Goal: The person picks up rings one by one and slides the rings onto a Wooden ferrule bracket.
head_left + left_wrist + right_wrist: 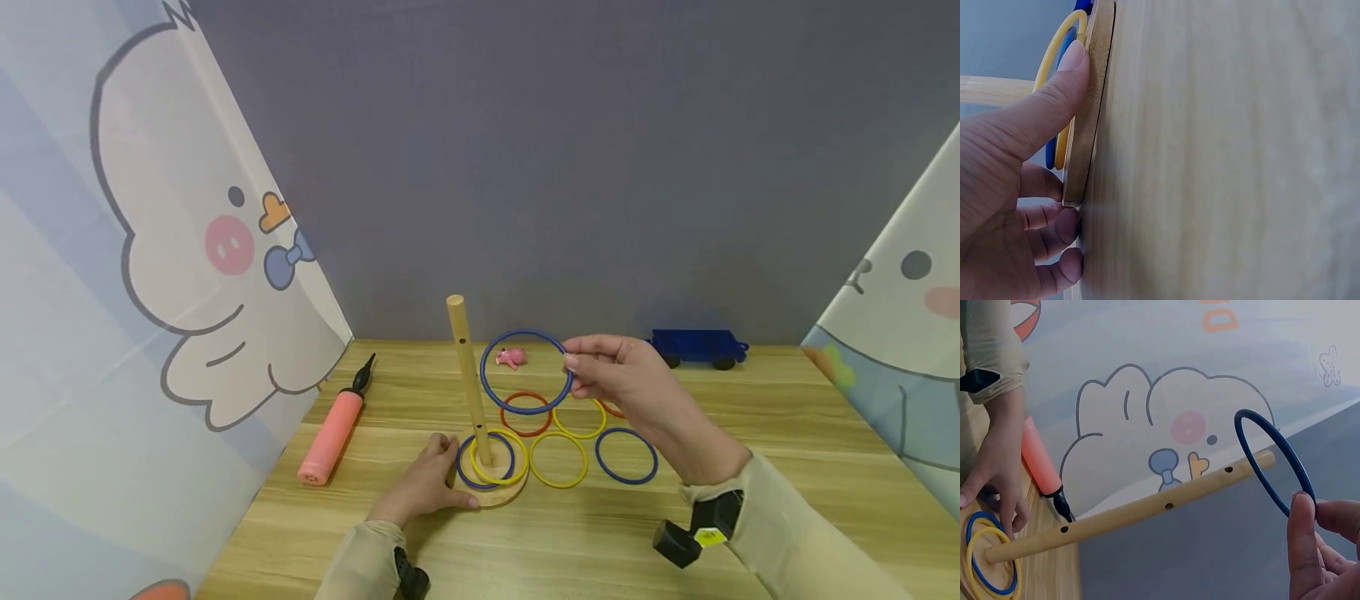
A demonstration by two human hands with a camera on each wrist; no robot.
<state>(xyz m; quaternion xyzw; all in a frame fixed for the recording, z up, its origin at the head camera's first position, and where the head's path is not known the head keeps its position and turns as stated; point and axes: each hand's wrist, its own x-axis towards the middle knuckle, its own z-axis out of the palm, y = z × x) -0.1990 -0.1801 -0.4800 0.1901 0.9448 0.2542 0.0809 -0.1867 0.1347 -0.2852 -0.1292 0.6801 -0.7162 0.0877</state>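
Note:
In the head view, my right hand [637,396] pinches a blue ring [525,411] between thumb and fingers, raised just right of the upright wooden peg [469,375]. The right wrist view shows this held ring [1290,456] beside the peg's top end, not around it. My left hand [423,485] grips the edge of the peg's round wooden base [501,498]. Its thumb lies against the rim, as the left wrist view shows. A yellow ring [527,460] and another blue ring [459,467] lie around the peg's foot.
Right of the base lie yellow rings [558,486], a blue ring [627,482] and red rings [527,435]. A pink hand pump [332,437] lies at the left. Towards the back are a small pink toy [512,357] and a blue toy wagon [697,345].

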